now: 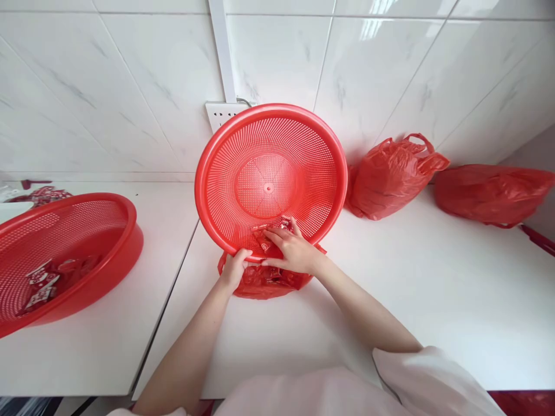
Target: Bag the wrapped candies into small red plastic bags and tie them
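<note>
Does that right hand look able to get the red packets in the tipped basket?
Probably yes: the right hand is in over the low edge of the tipped basket, right at the red packets, and the open top leaves the way free.

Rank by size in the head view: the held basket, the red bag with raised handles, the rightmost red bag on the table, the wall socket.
1. Held basket
2. Raised-handle bag and rightmost bag: too alike to rank
3. Wall socket, partly hidden
</note>
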Tool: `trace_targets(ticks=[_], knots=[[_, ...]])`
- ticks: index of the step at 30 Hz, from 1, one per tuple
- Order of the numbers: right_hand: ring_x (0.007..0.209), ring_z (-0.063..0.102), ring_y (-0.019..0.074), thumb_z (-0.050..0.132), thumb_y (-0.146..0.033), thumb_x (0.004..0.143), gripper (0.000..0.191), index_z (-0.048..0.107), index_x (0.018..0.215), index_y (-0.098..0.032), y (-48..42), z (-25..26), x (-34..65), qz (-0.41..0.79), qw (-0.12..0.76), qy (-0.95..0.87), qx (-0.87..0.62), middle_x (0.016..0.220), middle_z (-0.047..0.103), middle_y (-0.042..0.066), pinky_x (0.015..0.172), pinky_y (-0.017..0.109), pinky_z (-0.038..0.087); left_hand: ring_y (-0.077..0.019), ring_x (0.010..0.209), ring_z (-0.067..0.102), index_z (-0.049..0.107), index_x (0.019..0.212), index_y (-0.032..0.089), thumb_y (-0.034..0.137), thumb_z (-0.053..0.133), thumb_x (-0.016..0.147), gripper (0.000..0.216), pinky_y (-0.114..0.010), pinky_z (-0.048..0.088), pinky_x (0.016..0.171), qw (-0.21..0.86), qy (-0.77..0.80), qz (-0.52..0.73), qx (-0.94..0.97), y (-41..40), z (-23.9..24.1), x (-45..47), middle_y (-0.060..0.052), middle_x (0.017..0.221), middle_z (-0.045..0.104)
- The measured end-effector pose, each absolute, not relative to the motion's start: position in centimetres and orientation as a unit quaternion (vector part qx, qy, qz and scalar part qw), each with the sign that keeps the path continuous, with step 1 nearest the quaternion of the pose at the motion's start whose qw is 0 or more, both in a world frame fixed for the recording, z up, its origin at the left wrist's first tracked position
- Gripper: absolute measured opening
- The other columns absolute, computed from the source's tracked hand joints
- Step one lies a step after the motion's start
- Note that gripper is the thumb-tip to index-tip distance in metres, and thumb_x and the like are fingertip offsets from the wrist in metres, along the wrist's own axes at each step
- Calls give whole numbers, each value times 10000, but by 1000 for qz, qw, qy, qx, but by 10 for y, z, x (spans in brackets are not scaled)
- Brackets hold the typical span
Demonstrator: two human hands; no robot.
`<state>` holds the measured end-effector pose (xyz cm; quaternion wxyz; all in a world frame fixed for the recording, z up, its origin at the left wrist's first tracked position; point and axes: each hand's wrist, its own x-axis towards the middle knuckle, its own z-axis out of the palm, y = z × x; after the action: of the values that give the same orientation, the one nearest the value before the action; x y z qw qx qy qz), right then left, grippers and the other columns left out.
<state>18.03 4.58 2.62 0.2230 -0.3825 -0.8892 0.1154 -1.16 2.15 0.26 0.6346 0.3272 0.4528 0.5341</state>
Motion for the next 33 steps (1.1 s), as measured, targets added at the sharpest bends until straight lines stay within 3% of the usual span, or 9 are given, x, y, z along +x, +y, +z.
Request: trace_targets(ticks=[3,5,9,14,19,22,28,30,33], knots=[[1124,591,273,735,-356,747,626,545,1316,-179,46,34,184,182,220,-891,-354,1214,639,133,1021,479,413,-296,900,684,681,927,132,273,623,657,311,-352,566,685,636,454,527,334,24,1,-15,-97,920,724],[1022,640,232,693,-252,779,458,620,1229,-207,47,39,185,242,251,-863,-366,1108,690,92,899,379,503,-296,911,682,683,926,130,276,619,665,306,-356,567,699,633,452,528,341,26,0,-17,-99,924,724],[916,688,214,645,-330,829,260,710,1047,-203,52,42,189,423,376,-715,-411,975,735,45,851,370,539,-278,896,687,679,948,139,246,616,667,307,-348,566,699,631,445,538,339,28,0,-18,-85,927,726],[904,708,231,739,-426,730,334,725,948,-174,54,47,192,616,444,-522,-388,897,747,40,796,370,586,-270,809,702,671,940,138,262,625,660,309,-344,562,652,627,463,529,336,25,1,-17,-75,866,728],[877,708,214,770,-430,690,365,735,923,-151,53,50,190,648,459,-464,-393,871,743,55,763,333,603,-265,770,699,658,802,139,274,657,650,204,-338,555,634,622,475,524,336,23,-1,-16,-67,806,717],[887,704,211,751,-450,710,372,733,937,-155,53,49,189,646,471,-459,-387,891,743,62,754,325,603,-266,777,696,666,819,138,275,660,655,213,-338,554,639,625,472,522,338,23,-1,-16,-72,818,717],[725,694,183,723,-465,736,325,730,819,-151,51,48,189,584,489,-511,-398,770,729,38,657,308,592,-272,778,698,644,771,152,294,650,673,172,-341,551,627,630,474,510,344,24,-3,-19,-72,799,711],[648,674,164,693,-481,763,335,710,791,-147,51,49,189,576,503,-510,-394,734,717,36,565,274,567,-278,776,696,627,720,159,302,651,666,155,-346,551,626,627,482,508,342,24,-3,-19,-64,744,699],[500,613,123,657,-500,790,347,660,796,-154,54,48,189,583,526,-482,-388,659,681,22,379,209,435,-270,791,691,604,670,162,288,650,668,134,-345,551,653,624,475,513,348,24,-3,-18,-57,730,690]])
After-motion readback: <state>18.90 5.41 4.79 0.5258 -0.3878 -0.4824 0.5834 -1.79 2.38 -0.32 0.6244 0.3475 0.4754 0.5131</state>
